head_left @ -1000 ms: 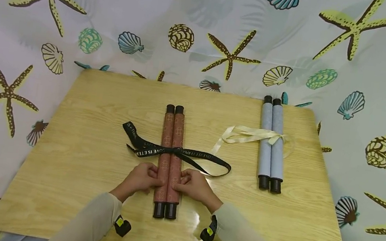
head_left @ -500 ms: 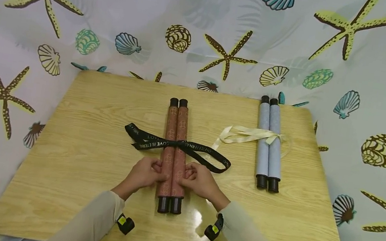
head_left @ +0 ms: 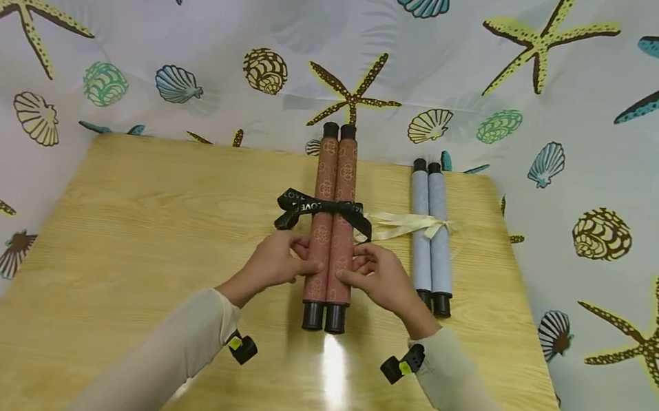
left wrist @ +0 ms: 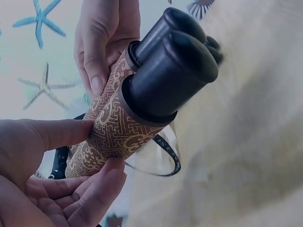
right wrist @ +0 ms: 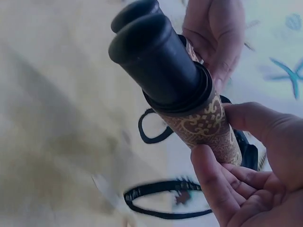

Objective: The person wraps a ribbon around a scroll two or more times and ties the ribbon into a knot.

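A red-brown patterned scroll [head_left: 320, 253], rolled from both ends into two parallel rolls with black end knobs [left wrist: 173, 71], is held up over the table. My left hand [head_left: 277, 260] pinches its left roll near the lower end, thumb on top and fingers beneath. On the other side my right hand [head_left: 385, 279] grips the right roll the same way. A black ribbon [head_left: 294, 206] with white lettering is tied round the middle of both rolls, and its loops hang down, as the right wrist view shows. The scroll's lower knobs point toward me.
A pale blue scroll [head_left: 439, 255] tied with a cream ribbon [head_left: 396, 222] lies at the right on the wooden table [head_left: 178, 213]. Behind the table hangs a white curtain [head_left: 216, 24] printed with shells and starfish.
Both hands have raised the red-brown scroll off the table and carried it forward and slightly right relative to the table. The ribbon's ends now droop. The head view has turned right.
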{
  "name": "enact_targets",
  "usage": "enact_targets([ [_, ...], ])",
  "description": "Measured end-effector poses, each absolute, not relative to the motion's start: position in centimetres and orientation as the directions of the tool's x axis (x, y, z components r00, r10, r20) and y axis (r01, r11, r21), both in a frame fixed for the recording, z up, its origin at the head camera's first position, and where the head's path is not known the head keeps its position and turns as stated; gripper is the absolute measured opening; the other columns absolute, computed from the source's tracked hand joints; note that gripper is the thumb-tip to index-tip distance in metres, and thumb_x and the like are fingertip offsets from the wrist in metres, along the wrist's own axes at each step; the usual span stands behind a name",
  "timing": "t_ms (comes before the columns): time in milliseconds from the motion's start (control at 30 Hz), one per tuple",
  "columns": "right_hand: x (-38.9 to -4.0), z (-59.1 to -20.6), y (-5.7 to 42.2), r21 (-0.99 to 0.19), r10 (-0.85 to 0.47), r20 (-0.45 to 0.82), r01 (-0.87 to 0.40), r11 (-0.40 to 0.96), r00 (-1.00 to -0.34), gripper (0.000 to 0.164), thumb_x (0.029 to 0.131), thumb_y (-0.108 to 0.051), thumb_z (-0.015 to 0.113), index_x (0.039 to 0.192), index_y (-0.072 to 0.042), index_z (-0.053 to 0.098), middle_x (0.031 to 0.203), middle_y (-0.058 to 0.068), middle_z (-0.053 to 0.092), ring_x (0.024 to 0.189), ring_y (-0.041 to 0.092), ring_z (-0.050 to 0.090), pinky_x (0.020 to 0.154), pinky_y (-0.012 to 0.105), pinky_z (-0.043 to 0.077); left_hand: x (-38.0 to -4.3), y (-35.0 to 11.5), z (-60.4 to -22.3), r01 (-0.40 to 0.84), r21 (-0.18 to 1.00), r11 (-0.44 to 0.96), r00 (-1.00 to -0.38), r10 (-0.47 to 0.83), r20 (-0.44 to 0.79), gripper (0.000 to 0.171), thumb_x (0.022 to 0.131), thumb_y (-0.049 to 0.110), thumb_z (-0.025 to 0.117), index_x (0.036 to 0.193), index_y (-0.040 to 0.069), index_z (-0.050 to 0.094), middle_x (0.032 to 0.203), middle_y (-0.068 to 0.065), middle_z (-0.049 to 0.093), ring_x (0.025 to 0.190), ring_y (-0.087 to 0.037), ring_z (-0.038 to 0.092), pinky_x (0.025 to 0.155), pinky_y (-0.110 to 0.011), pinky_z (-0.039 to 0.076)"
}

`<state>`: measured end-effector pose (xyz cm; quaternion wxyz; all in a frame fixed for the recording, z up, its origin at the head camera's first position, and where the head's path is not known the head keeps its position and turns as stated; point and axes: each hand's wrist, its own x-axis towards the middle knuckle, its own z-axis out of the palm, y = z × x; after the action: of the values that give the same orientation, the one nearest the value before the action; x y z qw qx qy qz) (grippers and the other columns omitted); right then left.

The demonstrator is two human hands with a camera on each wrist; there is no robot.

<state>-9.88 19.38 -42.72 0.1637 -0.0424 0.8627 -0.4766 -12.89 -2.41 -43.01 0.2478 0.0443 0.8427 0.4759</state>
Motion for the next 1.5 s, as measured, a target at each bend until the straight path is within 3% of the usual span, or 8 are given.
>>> enact_targets([
  [233, -11.2, -43.2, 24.8, -0.874, -0.200, -0.279, 0.162, 0.459, -0.939, 0.046, 0.091, -0.010, 0.071, 0.127, 0.013, 0.053, 0.096, 0.013, 0.063, 0.074, 0.006, 0.063, 0.066, 0.021, 0.055, -15.7, 3.1, -43.6, -0.159, 0.853, 0.497, -0.842, 0.383, -0.380, 0.040, 0.085, 0.021, 0.079, 0.118, 0.001, 0.066, 0.101, -0.015, 0.073, 0.075, -0.015, 0.068, 0.059, -0.027, 0.057],
  [433, -11.9, -45.9, 28.0, -0.869, -0.157, -0.331, 0.235, 0.436, -0.931, 0.048, 0.092, -0.010, 0.070, 0.129, 0.015, 0.051, 0.093, 0.008, 0.063, 0.074, 0.007, 0.064, 0.071, 0.029, 0.058, -17.3, 7.1, -46.3, -0.175, 0.847, 0.503, -0.820, 0.402, -0.408, 0.036, 0.084, 0.019, 0.079, 0.113, 0.000, 0.067, 0.101, -0.016, 0.072, 0.076, -0.021, 0.070, 0.065, -0.035, 0.061],
  [667, -12.3, -48.5, 29.5, -0.803, -0.086, -0.399, 0.303, 0.514, -0.913, 0.046, 0.094, -0.016, 0.069, 0.128, 0.011, 0.055, 0.091, 0.005, 0.062, 0.074, 0.008, 0.059, 0.072, 0.032, 0.051, -17.8, 9.4, -49.4, -0.164, 0.839, 0.519, -0.806, 0.420, -0.417, 0.015, 0.084, 0.016, 0.077, 0.083, 0.004, 0.068, 0.073, -0.001, 0.063, 0.073, -0.025, 0.067, 0.072, -0.044, 0.061],
  [933, -12.6, -49.0, 30.0, -0.780, -0.081, -0.417, 0.310, 0.544, -0.905, 0.049, 0.095, -0.015, 0.066, 0.131, 0.014, 0.052, 0.092, 0.010, 0.065, 0.078, 0.009, 0.062, 0.074, 0.029, 0.052, -18.0, 10.5, -49.8, -0.171, 0.835, 0.523, -0.796, 0.426, -0.430, 0.030, 0.085, 0.012, 0.076, 0.067, 0.014, 0.052, 0.063, 0.004, 0.051, 0.064, -0.017, 0.059, 0.070, -0.043, 0.061],
  [1167, -12.9, -49.1, 28.7, -0.651, 0.006, -0.405, 0.293, 0.700, -0.914, 0.050, 0.094, -0.019, 0.067, 0.131, 0.012, 0.055, 0.108, 0.024, 0.072, 0.092, 0.028, 0.071, 0.080, 0.038, 0.057, -17.9, 10.6, -50.7, -0.182, 0.825, 0.535, -0.799, 0.408, -0.442, 0.030, 0.087, 0.012, 0.073, 0.067, 0.014, 0.052, 0.061, 0.004, 0.051, 0.062, -0.018, 0.059, 0.062, -0.036, 0.058],
  [1333, -12.7, -49.1, 27.5, -0.524, 0.087, -0.385, 0.296, 0.799, -0.919, 0.034, 0.092, -0.026, 0.066, 0.108, 0.005, 0.066, 0.078, 0.007, 0.063, 0.071, 0.018, 0.058, 0.067, 0.032, 0.047, -17.1, 10.5, -51.0, -0.217, 0.831, 0.512, -0.787, 0.413, -0.459, 0.007, 0.089, 0.011, 0.065, 0.086, 0.005, 0.062, 0.073, -0.001, 0.055, 0.063, -0.015, 0.055, 0.059, -0.033, 0.055],
  [1433, -12.3, -48.9, 27.1, -0.487, 0.109, -0.391, 0.306, 0.818, -0.914, 0.035, 0.091, -0.030, 0.065, 0.101, 0.004, 0.064, 0.068, -0.001, 0.049, 0.063, 0.015, 0.046, 0.061, 0.029, 0.039, -16.5, 10.0, -51.0, -0.234, 0.844, 0.483, -0.761, 0.449, -0.468, 0.032, 0.092, 0.013, 0.061, 0.122, 0.000, 0.062, 0.105, -0.011, 0.065, 0.081, -0.021, 0.063, 0.068, -0.039, 0.059],
  [1500, -11.9, -48.3, 27.0, -0.469, 0.132, -0.388, 0.319, 0.824, -0.912, 0.040, 0.091, -0.032, 0.065, 0.110, 0.004, 0.065, 0.072, 0.003, 0.055, 0.066, 0.017, 0.050, 0.062, 0.031, 0.042, -16.2, 9.5, -50.8, -0.201, 0.850, 0.487, -0.745, 0.487, -0.455, 0.047, 0.095, 0.017, 0.062, 0.138, 0.000, 0.052, 0.127, -0.017, 0.062, 0.097, -0.026, 0.065, 0.075, -0.040, 0.058],
])
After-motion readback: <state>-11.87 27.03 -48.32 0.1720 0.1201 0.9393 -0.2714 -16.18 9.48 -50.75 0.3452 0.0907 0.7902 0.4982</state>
